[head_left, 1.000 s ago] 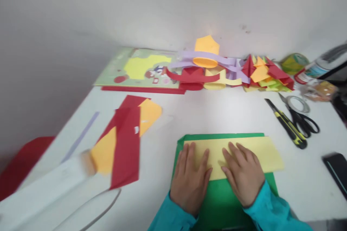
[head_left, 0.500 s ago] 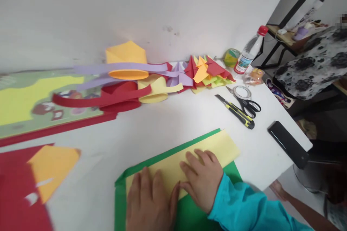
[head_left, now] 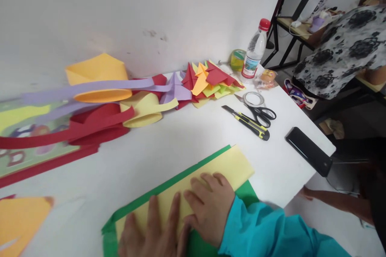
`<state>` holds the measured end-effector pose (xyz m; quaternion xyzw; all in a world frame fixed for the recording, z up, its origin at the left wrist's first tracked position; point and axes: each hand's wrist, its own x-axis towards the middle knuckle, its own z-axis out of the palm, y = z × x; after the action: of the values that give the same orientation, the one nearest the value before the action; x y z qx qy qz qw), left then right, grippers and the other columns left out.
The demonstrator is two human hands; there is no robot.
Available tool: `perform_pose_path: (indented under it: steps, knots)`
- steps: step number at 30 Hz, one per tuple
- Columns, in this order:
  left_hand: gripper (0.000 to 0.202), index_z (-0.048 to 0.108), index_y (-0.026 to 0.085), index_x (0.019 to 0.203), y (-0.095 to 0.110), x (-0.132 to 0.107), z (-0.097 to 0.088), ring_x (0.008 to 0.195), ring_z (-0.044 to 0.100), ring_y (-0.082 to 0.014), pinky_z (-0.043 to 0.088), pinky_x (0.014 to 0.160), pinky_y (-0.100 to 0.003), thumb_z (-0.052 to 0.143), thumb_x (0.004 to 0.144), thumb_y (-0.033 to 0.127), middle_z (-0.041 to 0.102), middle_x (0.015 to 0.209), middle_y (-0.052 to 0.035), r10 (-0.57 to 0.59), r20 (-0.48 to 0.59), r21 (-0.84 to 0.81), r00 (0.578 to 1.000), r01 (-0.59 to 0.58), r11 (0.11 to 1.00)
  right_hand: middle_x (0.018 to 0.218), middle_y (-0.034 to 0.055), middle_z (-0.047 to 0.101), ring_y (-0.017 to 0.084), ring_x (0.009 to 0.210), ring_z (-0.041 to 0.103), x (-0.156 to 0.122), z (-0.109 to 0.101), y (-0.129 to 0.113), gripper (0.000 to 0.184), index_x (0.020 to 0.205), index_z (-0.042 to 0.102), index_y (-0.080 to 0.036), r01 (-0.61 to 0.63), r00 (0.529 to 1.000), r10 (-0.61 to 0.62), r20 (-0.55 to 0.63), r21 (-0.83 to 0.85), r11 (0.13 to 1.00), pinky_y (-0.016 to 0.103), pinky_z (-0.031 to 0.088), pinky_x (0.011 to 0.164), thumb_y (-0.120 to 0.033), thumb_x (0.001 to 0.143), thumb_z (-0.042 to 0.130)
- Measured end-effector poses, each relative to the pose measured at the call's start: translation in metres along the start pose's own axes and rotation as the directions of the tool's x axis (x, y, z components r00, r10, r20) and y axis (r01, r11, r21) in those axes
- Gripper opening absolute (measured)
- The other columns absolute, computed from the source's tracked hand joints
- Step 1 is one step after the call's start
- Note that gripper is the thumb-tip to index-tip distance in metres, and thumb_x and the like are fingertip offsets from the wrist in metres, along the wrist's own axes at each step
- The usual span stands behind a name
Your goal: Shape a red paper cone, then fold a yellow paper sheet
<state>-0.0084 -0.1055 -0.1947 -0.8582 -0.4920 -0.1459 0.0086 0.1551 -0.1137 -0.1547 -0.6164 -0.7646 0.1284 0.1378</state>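
Both hands lie flat and unclenched, gripping nothing. The left hand (head_left: 150, 233) and the right hand (head_left: 209, 207) sit side by side, palms down on a pale yellow sheet (head_left: 229, 166). That sheet rests on a green sheet (head_left: 249, 190) at the near edge of the white table (head_left: 187, 140). Judged step: pressing the yellow sheet flat (whether along a fold line cannot be told, since the hands cover it). The next move calls for even pressure towards the uncovered far end, with the green sheet kept from sliding.

Surface: scissors (head_left: 261, 114), a yellow-and-black utility knife (head_left: 247, 122) and a tape roll (head_left: 252, 98) lie close together, well apart from the hands. A black phone (head_left: 309, 151) lies near the table corner. Folded coloured papers (head_left: 208, 80) and curled paper loops (head_left: 99, 88) line the white wall (head_left: 150, 8), with a water bottle (head_left: 255, 50) at the end.

Room: another person in a patterned garment (head_left: 340, 52) sits at a separate desk beyond.
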Motion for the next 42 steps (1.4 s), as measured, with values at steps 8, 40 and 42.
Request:
perform_pose_path:
  steps: [8,40,42]
  knots:
    - [0.079,0.001,0.035,0.146,0.003,-0.001,0.0,0.135,-0.002,-0.0501,0.026,0.093,-0.076,0.05,0.084,0.025,0.003,0.155,-0.0114,-0.03,0.02,0.03,0.999,0.029,0.999,0.139,0.0021,0.045,0.023,0.127,0.035,-0.006,0.0,0.002,0.045,0.129,0.044,-0.022,-0.005,1.0,0.005,0.003,0.032,0.999,0.043,0.034,0.102,-0.043,0.091,0.042]
    - [0.054,0.047,0.02,0.133,0.0,-0.01,0.005,0.136,-0.001,-0.0477,0.024,0.097,-0.071,0.046,0.082,0.038,0.024,0.149,-0.0179,-0.081,0.077,0.001,0.994,0.081,0.997,0.153,0.004,0.019,0.03,0.14,0.012,-0.019,-0.005,0.001,0.068,0.145,0.021,-0.026,-0.002,0.996,-0.001,0.093,0.041,0.999,0.058,0.016,0.111,-0.057,0.088,0.04]
    - [0.055,0.046,0.021,0.134,0.001,-0.009,0.004,0.137,0.0,-0.0459,0.025,0.097,-0.071,0.045,0.083,0.041,0.026,0.149,-0.0167,-0.105,0.079,0.002,0.991,0.105,0.994,0.154,0.004,0.017,0.031,0.14,0.012,-0.021,-0.004,0.004,0.068,0.145,0.021,-0.027,-0.009,0.996,0.007,0.092,0.024,1.0,0.059,0.016,0.11,-0.057,0.087,0.041]
